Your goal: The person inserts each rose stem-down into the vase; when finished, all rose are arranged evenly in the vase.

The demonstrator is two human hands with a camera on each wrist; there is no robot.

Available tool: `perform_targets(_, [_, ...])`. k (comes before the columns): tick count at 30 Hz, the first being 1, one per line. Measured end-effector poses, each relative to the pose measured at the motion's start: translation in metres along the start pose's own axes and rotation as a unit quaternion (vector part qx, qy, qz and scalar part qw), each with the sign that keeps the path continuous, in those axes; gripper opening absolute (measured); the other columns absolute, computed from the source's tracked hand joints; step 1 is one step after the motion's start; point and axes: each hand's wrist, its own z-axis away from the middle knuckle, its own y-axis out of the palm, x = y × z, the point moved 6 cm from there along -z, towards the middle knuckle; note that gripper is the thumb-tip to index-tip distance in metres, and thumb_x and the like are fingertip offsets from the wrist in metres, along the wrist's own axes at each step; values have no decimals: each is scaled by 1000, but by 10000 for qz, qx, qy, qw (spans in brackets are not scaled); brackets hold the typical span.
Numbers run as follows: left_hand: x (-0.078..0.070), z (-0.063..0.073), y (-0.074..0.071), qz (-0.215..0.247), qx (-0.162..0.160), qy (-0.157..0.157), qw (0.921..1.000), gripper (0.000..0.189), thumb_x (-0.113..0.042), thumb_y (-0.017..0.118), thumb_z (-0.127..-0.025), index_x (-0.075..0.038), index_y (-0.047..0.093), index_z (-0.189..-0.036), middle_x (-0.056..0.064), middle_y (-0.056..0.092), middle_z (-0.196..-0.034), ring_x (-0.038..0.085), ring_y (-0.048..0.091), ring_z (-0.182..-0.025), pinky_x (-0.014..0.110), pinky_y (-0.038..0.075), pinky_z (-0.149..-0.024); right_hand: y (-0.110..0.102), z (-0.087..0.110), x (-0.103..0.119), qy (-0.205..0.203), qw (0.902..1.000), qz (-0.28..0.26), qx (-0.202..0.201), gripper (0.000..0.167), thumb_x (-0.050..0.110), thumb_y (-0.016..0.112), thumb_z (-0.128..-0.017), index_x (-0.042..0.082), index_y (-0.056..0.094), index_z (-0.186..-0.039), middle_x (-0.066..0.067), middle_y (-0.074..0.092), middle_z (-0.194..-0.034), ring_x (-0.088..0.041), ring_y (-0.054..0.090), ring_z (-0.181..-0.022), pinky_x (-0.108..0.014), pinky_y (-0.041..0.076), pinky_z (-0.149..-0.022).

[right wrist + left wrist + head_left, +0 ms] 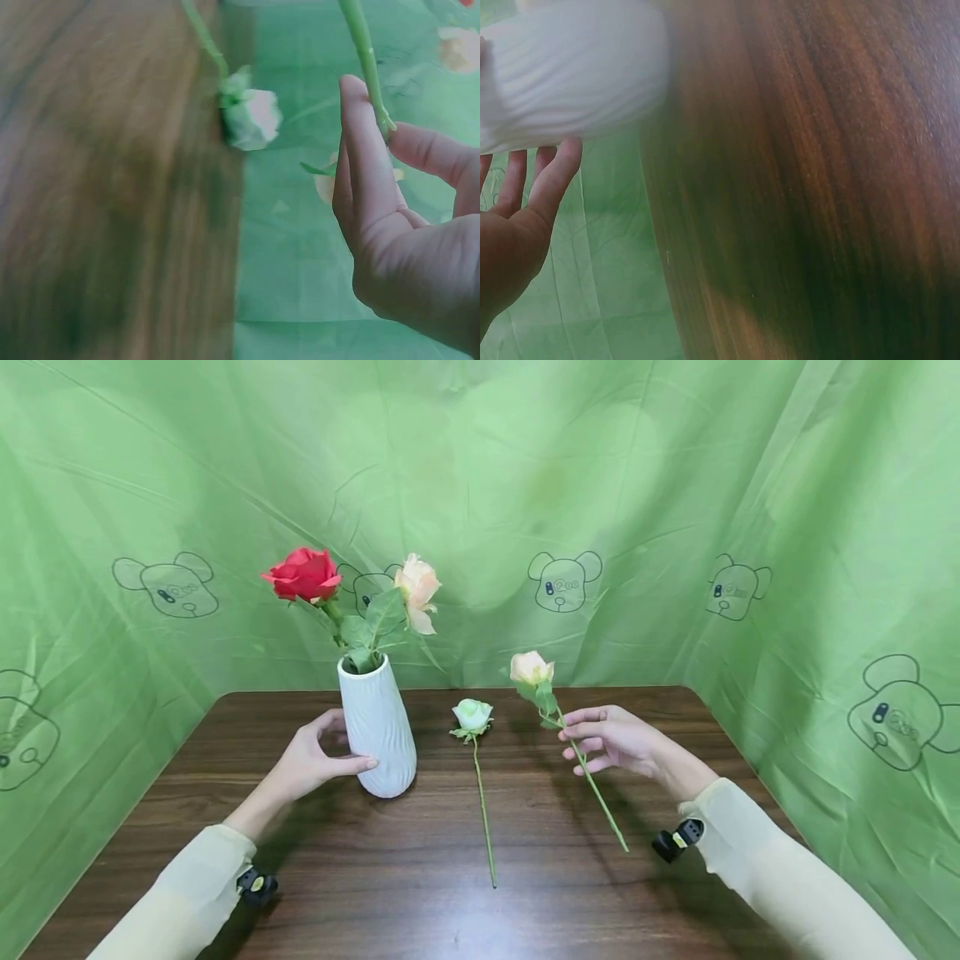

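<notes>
A white ribbed vase (382, 727) is at the left of centre, with a red rose (303, 575) and a peach flower (417, 589) in its mouth. My left hand (315, 756) holds the vase's lower side, thumb in front; the vase partly hides the other fingers. My right hand (618, 743) pinches the stem of a pale peach rose (532, 668) between thumb and fingers, its bloom tipped up and leftward. In the right wrist view, that stem (361, 45) passes between thumb and forefinger. Between the hands lies a pale green-white rose (472, 715), stem toward me.
The dark wooden table (360, 877) ends at a far edge in front of a green curtain (480, 460) with bear-head outlines. Curtain also hangs along both sides. A small black device (257, 887) sits on the left wrist, another device (677, 841) on the right.
</notes>
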Motion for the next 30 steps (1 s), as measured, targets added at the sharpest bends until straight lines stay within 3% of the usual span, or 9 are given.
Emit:
perform_targets(5, [1,0,-1,-55,-36,-13,10000,64,-27,92,-77,-13,60,-131,4,69,-114,24,65,-103,47,53,-88,-2,1,19,-377,9976,-583,69,30,5,58,-103,-4,52,-131,-7,72,-106,-22,72,-91,-51,55,-90])
perform_targets(9, [0,0,0,-57,-11,7,10000,65,-27,92,-76,-13,60,-131,4,69,-114,24,65,-104,44,53,-88,-3,2,28,-578,9947,-843,90,21,2,56,-103,1,59,-124,-6,75,-106,-22,73,-94,-44,58,-86])
perform_targets(15, [0,0,0,75,-18,-24,10000,66,-26,93,-75,-15,60,-131,3,69,-114,24,66,-104,53,52,-89,0,5,34,-888,9890,-1184,-75,17,-2,56,-102,-1,59,-119,-11,75,-108,-24,73,-97,-40,58,-86])
perform_targets(18, [-1,1,0,41,-16,1,10000,66,-27,93,-75,-16,60,-131,1,69,-114,24,66,-104,47,53,-88,2,7,36,-1019,9853,-1363,-171,12,-3,56,-102,0,58,-113,-13,74,-109,-26,73,-98,-40,57,-86])
perform_targets(22, [-2,1,0,-32,-18,22,10000,65,-27,93,-75,-16,60,-131,0,69,-114,23,65,-104,37,53,-86,6,10,37,-1117,9831,-1439,-171,8,-3,56,-102,2,61,-106,-13,74,-109,-26,72,-101,-41,57,-88])
perform_targets(30, [-2,1,0,-11,-41,26,10000,64,-27,93,-75,-17,61,-130,0,70,-113,23,66,-103,35,53,-85,15,15,42,-1181,9835,-1371,7,7,-2,58,-101,1,63,-105,-15,74,-111,-26,72,-103,-41,56,-90])
